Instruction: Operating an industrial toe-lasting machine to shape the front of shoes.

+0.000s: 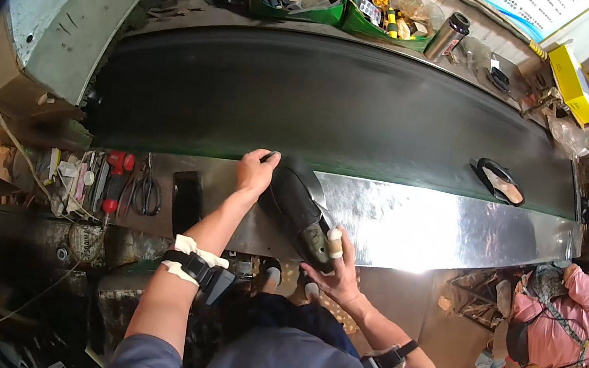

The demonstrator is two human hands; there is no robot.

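Note:
A black shoe [290, 197] with an olive-green shoe last [316, 241] showing in its opening lies slanted over the metal edge strip, its toe pointing away from me. My right hand [342, 278] grips the heel end; a whitish cover wraps one of its digits. Beside the toe end, on the left, is my left hand [255, 173], its fingers pinched together at a small dark bit that I cannot make out. Farther right, another black shoe [501, 181] with a pinkish inside rests on the dark belt.
A wide dark conveyor belt [309, 100] runs across behind the shiny metal strip [399, 218]. Left of me lie a dark phone [186, 200], scissors [147, 191] and a red power screwdriver [117, 176]. Green baskets [301, 12] and a steel flask [448, 36] stand behind. A person in pink [562, 318] sits at right.

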